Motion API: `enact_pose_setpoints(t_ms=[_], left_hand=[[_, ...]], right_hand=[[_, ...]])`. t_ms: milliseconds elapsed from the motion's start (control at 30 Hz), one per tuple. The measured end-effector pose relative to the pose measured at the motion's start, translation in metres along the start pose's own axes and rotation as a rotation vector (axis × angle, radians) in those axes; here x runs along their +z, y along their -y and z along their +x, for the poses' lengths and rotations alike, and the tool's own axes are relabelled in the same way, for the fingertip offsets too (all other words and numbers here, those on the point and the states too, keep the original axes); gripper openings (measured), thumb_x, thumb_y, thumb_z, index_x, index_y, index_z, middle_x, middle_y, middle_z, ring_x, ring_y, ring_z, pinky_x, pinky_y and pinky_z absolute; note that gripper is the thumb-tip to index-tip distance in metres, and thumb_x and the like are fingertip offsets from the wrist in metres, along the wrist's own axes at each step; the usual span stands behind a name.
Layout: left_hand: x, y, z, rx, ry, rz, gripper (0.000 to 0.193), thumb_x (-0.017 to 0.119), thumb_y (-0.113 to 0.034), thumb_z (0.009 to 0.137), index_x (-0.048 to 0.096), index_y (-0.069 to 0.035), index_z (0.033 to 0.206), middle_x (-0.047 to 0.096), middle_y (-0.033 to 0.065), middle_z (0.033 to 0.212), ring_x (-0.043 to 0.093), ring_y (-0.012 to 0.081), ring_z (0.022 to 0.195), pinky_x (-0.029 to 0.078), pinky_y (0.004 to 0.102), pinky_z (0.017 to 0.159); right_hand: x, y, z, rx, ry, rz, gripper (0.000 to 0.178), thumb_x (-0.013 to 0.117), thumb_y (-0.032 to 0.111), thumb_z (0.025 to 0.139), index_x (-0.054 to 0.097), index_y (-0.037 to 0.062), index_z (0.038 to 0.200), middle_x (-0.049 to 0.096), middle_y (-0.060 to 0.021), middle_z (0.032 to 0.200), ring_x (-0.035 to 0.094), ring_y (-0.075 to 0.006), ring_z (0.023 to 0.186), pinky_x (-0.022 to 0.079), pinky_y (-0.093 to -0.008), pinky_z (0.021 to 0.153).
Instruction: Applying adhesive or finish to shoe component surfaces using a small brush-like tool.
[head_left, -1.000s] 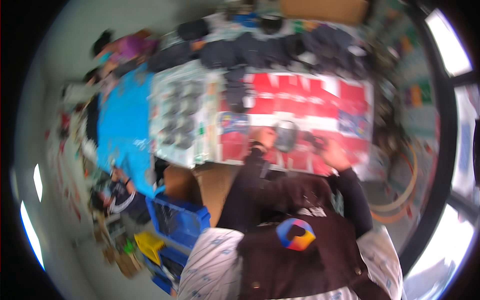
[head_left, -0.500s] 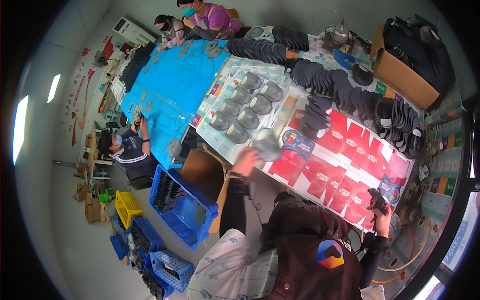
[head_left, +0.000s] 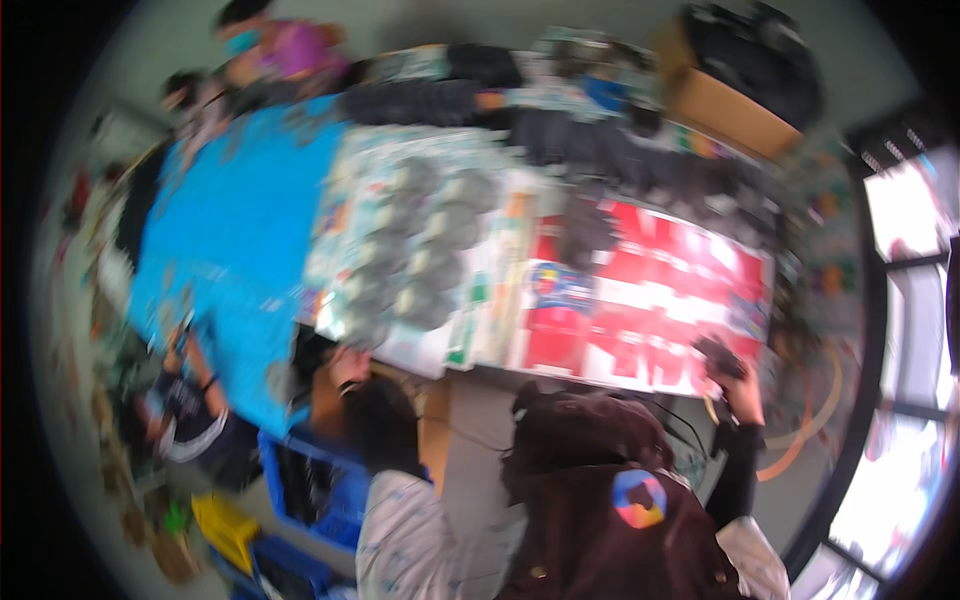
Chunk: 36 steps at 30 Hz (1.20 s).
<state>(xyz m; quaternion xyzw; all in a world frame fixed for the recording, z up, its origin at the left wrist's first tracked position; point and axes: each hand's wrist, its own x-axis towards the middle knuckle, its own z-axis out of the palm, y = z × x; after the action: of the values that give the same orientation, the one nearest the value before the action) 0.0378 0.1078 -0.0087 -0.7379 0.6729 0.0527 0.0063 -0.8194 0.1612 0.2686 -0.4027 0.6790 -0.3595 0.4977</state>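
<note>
Red-and-white sheet (head_left: 645,300), right end: right hand (head_left: 743,388) clasps a dark tool (head_left: 718,357); off the sheet's left, left hand (head_left: 350,366), blurred grip, can't tell

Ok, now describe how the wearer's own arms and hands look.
The left hand and right hand are bare, without gloves. Black forearm sleeves show, with pale upper sleeves in a faint bluish pattern above them. Blur hides finer detail.

Grey domes (head_left: 432,268) block passage beyond the left hand (head_left: 349,366).
</note>
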Motion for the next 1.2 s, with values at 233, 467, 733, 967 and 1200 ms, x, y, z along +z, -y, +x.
enact_pose_setpoints(t_ms=[233,467,733,967,1200], left_hand=[[-0.025,-0.111,0.053,-0.668,-0.867,-0.61,0.024,0.062,-0.015,0.088,0.07,0.007,0.094,0.071,0.0195,0.083,0.067,0.0326,0.077,0.055,0.0451,0.076],[-0.101,-0.489,0.128,0.554,-0.375,-0.61,0.054,0.083,-0.013,0.078,0.06,-0.011,0.127,0.062,0.0122,0.122,0.057,0.0361,0.117,0.045,0.0491,0.099],[-0.044,-0.557,0.194,0.253,0.076,-0.668,0.08,0.091,-0.02,0.069,0.048,-0.007,0.135,0.056,0.0166,0.136,0.055,0.0391,0.123,0.046,0.0513,0.103],[0.012,-0.57,0.177,-0.168,0.077,-0.614,0.078,0.099,-0.031,0.064,0.063,0.013,0.117,0.071,0.0212,0.112,0.071,0.0308,0.098,0.055,0.0434,0.086],[-0.056,-0.583,0.04,-0.42,0.733,-1.831,0.039,0.073,-0.003,0.091,0.063,0.002,0.128,0.072,0.0104,0.111,0.071,0.0272,0.097,0.057,0.0386,0.083]], right_hand=[[0.005,0.028,-0.021,0.134,-0.131,0.059,0.035,0.061,-0.003,0.081,0.069,0.0026,0.115,0.075,-0.0022,0.089,0.06,-0.0041,0.067,0.039,-0.0198,0.047],[-0.004,0.028,-0.058,0.123,-0.213,0.037,0.037,0.064,-0.002,0.082,0.069,0.0022,0.119,0.075,-0.0017,0.089,0.058,-0.0034,0.064,0.041,-0.0203,0.048],[-0.044,0.004,-0.113,0.176,-0.258,0.06,0.034,0.066,0.002,0.083,0.069,0.004,0.117,0.075,-0.0003,0.091,0.063,-0.0045,0.072,0.044,-0.0208,0.053],[-0.098,-0.048,-0.084,0.2,-0.205,0.12,0.044,0.071,0.002,0.086,0.064,0.0032,0.13,0.077,-0.003,0.097,0.069,-0.0073,0.078,0.047,-0.0215,0.052],[-0.169,-0.064,-0.025,0.112,0.007,0.269,0.043,0.064,-0.006,0.084,0.065,-0.0007,0.127,0.075,-0.0054,0.094,0.067,-0.0078,0.079,0.047,-0.0218,0.053]])
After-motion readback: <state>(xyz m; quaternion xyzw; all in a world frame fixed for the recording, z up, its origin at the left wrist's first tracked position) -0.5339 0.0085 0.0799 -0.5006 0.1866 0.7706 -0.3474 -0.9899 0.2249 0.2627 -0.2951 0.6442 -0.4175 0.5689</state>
